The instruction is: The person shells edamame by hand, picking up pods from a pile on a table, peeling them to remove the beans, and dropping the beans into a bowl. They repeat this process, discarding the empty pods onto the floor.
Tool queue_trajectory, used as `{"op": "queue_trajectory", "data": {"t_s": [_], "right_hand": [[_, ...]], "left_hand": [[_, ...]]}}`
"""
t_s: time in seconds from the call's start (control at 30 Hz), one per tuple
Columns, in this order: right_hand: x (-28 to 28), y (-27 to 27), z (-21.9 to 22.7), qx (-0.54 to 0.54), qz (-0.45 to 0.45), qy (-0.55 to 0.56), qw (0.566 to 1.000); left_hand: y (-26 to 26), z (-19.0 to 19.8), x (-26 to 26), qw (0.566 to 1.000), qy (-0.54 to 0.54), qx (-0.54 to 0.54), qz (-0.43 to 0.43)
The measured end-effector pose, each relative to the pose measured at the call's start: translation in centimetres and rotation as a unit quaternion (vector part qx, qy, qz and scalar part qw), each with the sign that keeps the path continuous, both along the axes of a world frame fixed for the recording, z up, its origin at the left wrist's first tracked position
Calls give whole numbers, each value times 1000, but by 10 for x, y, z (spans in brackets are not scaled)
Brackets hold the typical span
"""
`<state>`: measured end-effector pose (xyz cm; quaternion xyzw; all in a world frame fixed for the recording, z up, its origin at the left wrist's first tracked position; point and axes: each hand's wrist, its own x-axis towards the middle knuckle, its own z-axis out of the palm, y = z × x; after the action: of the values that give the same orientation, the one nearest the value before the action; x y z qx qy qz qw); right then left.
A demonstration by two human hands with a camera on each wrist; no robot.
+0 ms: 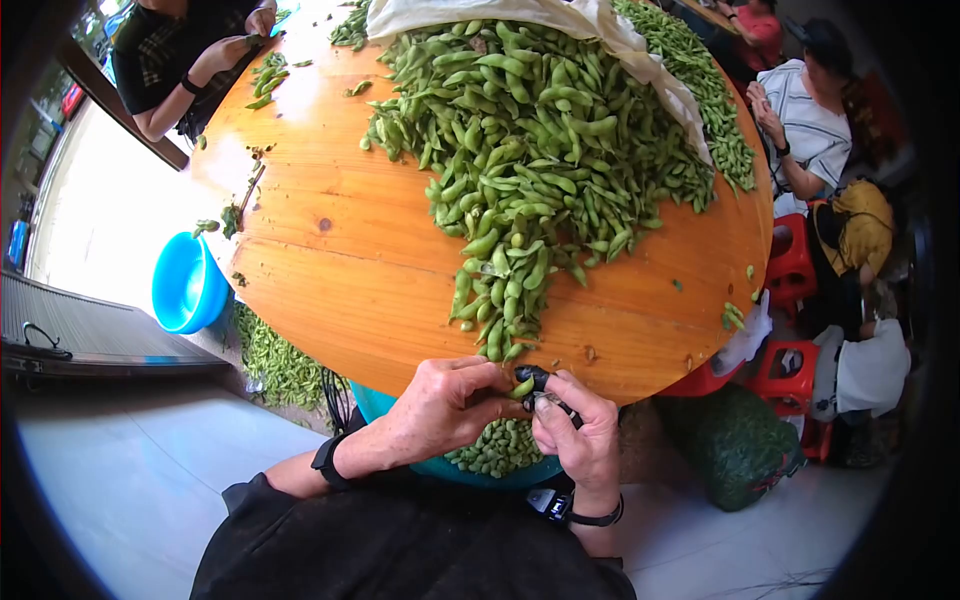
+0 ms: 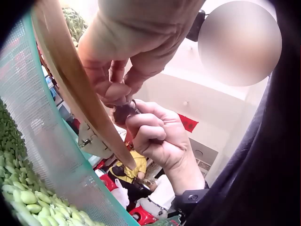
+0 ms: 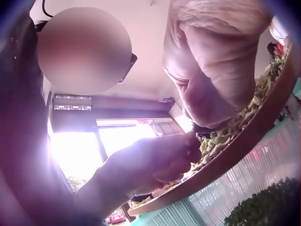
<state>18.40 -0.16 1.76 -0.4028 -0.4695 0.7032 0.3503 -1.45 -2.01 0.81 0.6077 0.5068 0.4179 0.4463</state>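
Note:
At the table's near edge, my left hand [image 1: 435, 405] pinches a green pod [image 1: 522, 388] between thumb and fingers. My right hand [image 1: 582, 435], with black coverings on some fingertips, curls its fingers at the pod's other end. The two hands nearly meet over a teal basket holding shelled green beans [image 1: 497, 450]. In the left wrist view, the left hand [image 2: 141, 42] is above the right hand [image 2: 160, 139]; the pod is hidden there. The right wrist view shows the right hand [image 3: 214, 66] close to the left hand [image 3: 146, 165], fingertips partly hidden.
A large heap of pods [image 1: 540, 130] spreads over the round wooden table [image 1: 340, 240], reaching its near edge. A blue basin [image 1: 188, 285] is at the left, above more pods [image 1: 275, 365] on the floor. Other people and red stools [image 1: 785, 370] are around the table.

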Motion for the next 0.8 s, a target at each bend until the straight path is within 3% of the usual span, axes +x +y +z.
{"op": "queue_trajectory", "data": {"t_s": [0.07,0.13,0.37,0.43,0.47,0.53,0.67,0.8], "right_hand": [[2,0,1,15,15,-13,1000],[4,0,1,-3,21,15,1000],[3,-2,-4,41,7,-18,999],[1,-3,-1,49,-15,-29,998],[1,-4,-1,49,-16,-29,998],[2,-8,-1,27,-21,4,999],[3,-10,-2,18,-21,21,999],[4,-10,-2,79,-10,-32,996]], "left_hand": [[-1,2,1,1000,26,-2,-11],[-2,1,2,997,-27,-71,6],[-1,4,5,1000,14,-10,-6],[-3,-2,11,982,-146,-117,27],[-4,-4,11,982,-146,-116,26],[-6,-5,10,934,-279,-221,17],[-2,3,6,936,-243,-256,14],[1,8,2,935,-216,-281,-23]]}}
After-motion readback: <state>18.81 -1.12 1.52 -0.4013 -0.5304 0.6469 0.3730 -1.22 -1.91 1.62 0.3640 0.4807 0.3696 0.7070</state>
